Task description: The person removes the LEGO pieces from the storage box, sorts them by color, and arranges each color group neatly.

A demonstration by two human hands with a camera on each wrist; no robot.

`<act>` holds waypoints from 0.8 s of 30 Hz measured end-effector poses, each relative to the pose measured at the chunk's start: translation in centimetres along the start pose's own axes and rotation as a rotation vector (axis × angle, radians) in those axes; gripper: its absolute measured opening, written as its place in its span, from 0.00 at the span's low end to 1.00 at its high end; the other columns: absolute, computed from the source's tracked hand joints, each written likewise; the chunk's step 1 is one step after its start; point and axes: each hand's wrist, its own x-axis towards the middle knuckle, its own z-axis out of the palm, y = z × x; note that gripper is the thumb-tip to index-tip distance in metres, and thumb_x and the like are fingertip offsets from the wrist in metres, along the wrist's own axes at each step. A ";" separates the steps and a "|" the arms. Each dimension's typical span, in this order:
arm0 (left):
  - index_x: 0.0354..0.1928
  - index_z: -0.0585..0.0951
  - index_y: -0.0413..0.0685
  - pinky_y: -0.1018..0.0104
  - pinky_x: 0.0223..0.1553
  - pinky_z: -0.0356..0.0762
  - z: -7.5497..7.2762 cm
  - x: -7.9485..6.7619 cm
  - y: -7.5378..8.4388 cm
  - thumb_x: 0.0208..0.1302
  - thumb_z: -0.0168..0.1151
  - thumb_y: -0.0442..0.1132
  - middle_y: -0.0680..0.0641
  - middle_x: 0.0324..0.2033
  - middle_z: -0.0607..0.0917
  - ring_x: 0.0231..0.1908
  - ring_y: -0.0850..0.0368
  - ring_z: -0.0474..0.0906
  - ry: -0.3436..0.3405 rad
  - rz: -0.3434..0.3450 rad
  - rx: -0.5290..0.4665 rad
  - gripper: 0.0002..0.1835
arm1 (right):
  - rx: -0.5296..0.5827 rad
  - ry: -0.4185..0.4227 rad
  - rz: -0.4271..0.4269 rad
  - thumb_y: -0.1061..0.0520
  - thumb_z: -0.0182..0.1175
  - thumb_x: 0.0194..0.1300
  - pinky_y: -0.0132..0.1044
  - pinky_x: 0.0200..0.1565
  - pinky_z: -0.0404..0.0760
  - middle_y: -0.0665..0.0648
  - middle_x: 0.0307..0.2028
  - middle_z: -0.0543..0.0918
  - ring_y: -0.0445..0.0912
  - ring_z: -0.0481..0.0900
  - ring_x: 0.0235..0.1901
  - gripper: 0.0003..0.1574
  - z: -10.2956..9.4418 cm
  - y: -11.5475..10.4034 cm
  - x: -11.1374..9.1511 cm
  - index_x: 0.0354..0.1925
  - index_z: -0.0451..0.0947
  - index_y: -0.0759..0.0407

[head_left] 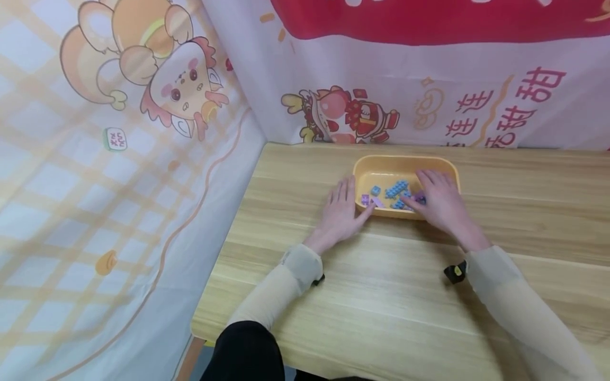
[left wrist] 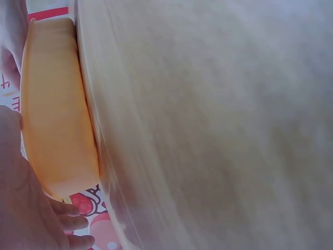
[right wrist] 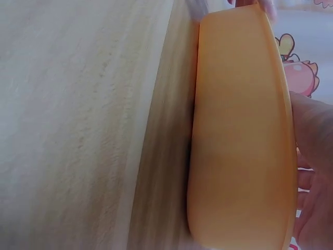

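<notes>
Closest to us, black clothing [head_left: 245, 352] pokes in at the lower edge. Printed cloth [head_left: 114, 211] fills the left and top, and the wooden table [head_left: 371, 296] spreads beneath, giving everything a flat base. Pale sleeves [head_left: 271, 293] run up from below, and here's the yellow tray [head_left: 395, 164], right of centre, apparently placed within easy reach of both arms. Left hand [head_left: 339, 211]: fingers straight, thumb spread wide along the near corner, seemingly steadying it. Right hand [head_left: 440, 203] dips over the right end, thumb and fingers apart; anything under its palm, I can't tell. Inside sit blue bricks [head_left: 397, 189] and purple bricks [head_left: 365, 199], the walls containing them.
</notes>
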 end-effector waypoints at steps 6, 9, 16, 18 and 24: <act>0.90 0.34 0.46 0.43 0.91 0.46 -0.2 -0.1 0.0 0.81 0.34 0.78 0.39 0.90 0.46 0.90 0.42 0.45 -0.003 0.000 -0.007 0.56 | 0.003 -0.057 0.028 0.35 0.68 0.76 0.75 0.84 0.54 0.82 0.78 0.65 0.77 0.62 0.79 0.59 0.2 -0.4 1.2 0.81 0.59 0.75; 0.90 0.34 0.46 0.44 0.91 0.46 -0.2 0.0 0.0 0.81 0.34 0.78 0.38 0.90 0.47 0.90 0.42 0.46 -0.004 0.002 -0.009 0.56 | 0.005 -0.085 0.035 0.34 0.69 0.75 0.75 0.83 0.57 0.82 0.72 0.73 0.76 0.67 0.76 0.57 0.2 -0.7 1.8 0.77 0.64 0.76; 0.90 0.33 0.48 0.44 0.92 0.46 -0.3 0.0 0.1 0.81 0.35 0.77 0.38 0.90 0.48 0.90 0.42 0.44 -0.028 -0.008 -0.035 0.55 | -0.032 -0.178 0.083 0.29 0.66 0.75 0.77 0.82 0.56 0.82 0.74 0.70 0.76 0.64 0.77 0.57 0.3 -1.1 3.0 0.73 0.67 0.76; 0.90 0.33 0.48 0.43 0.91 0.46 -0.3 0.0 0.1 0.81 0.36 0.77 0.38 0.90 0.48 0.90 0.42 0.44 -0.028 -0.007 -0.034 0.55 | -0.048 -0.204 0.101 0.28 0.65 0.75 0.76 0.83 0.55 0.82 0.77 0.65 0.76 0.61 0.79 0.60 0.4 -1.1 3.3 0.76 0.64 0.77; 0.90 0.31 0.49 0.43 0.92 0.45 -0.4 0.0 0.1 0.81 0.34 0.78 0.38 0.90 0.47 0.90 0.43 0.43 -0.040 -0.013 -0.029 0.55 | -0.097 -0.222 0.156 0.24 0.64 0.73 0.77 0.80 0.61 0.81 0.72 0.71 0.77 0.67 0.74 0.61 1.0 -1.2 3.9 0.72 0.68 0.78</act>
